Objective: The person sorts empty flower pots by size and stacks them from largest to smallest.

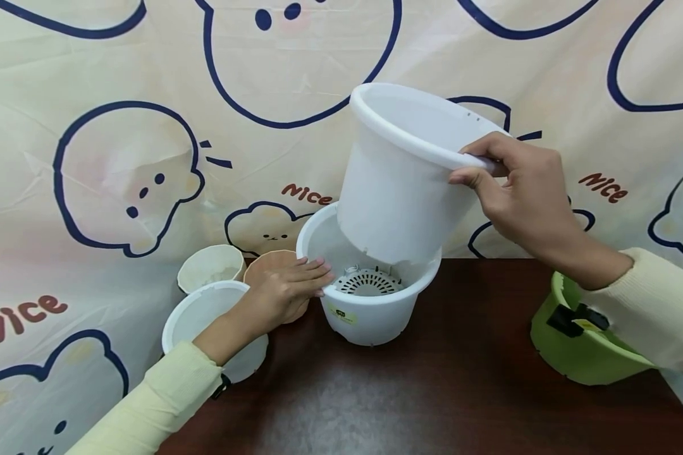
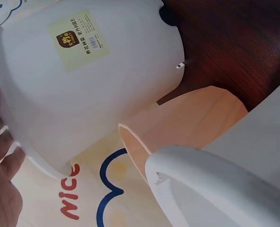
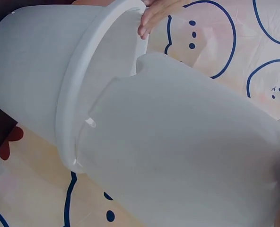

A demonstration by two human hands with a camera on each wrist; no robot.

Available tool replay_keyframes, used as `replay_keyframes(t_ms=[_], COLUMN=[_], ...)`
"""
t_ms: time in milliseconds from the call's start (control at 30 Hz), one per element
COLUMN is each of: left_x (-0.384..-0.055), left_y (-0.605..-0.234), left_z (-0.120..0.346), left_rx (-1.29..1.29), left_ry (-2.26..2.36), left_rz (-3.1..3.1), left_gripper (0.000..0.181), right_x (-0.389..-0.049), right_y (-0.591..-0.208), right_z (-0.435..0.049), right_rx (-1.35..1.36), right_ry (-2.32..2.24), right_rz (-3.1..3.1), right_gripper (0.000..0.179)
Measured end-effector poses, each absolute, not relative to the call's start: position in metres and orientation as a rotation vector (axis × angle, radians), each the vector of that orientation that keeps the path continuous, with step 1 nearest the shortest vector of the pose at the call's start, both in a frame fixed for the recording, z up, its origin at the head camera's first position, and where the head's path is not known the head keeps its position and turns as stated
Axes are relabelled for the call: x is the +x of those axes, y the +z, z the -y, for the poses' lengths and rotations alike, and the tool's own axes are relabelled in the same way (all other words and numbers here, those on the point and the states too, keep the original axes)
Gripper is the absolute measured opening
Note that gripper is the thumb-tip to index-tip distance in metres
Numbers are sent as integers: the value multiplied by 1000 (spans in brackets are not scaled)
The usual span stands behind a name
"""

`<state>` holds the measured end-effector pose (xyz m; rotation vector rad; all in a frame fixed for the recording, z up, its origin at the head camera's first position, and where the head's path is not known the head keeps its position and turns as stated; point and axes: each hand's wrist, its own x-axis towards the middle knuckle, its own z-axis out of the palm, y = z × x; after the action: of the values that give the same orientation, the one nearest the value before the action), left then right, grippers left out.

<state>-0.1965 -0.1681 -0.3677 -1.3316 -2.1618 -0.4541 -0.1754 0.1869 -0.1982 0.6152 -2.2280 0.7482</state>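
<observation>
My right hand (image 1: 523,189) grips the thick rim of a white plastic flower pot (image 1: 398,196), thumb outside and fingers over the edge. This pot hangs tilted, its base just inside the mouth of a second white flower pot (image 1: 370,322), which stands upright on the table. Slots show in the floor of the lower pot, and a label is on its side (image 2: 107,80). My left hand (image 1: 279,291) rests with extended fingers on the lower pot's left rim. In the right wrist view, the held pot (image 3: 187,132) covers part of the lower pot's opening.
Left of the lower pot stand another white pot (image 1: 173,322), a cream pot (image 1: 205,265) and a peach-orange pot (image 2: 187,118). A green pot (image 1: 580,354) stands at the right, partly behind my right sleeve. A patterned cloth (image 1: 273,164) hangs behind the dark table (image 1: 461,379).
</observation>
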Motion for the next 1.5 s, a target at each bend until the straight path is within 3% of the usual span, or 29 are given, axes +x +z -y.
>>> replay_keyframes(t_ms=[1500], left_x=[-197], left_y=[-371], left_z=[170], left_rx=[-1314], left_ry=[-508], left_rz=[2016], left_gripper=[39], right_x=[-203], right_y=[-269], right_z=[-148], right_rx=[862], right_ry=[892], right_rz=[2330], right_gripper=[25])
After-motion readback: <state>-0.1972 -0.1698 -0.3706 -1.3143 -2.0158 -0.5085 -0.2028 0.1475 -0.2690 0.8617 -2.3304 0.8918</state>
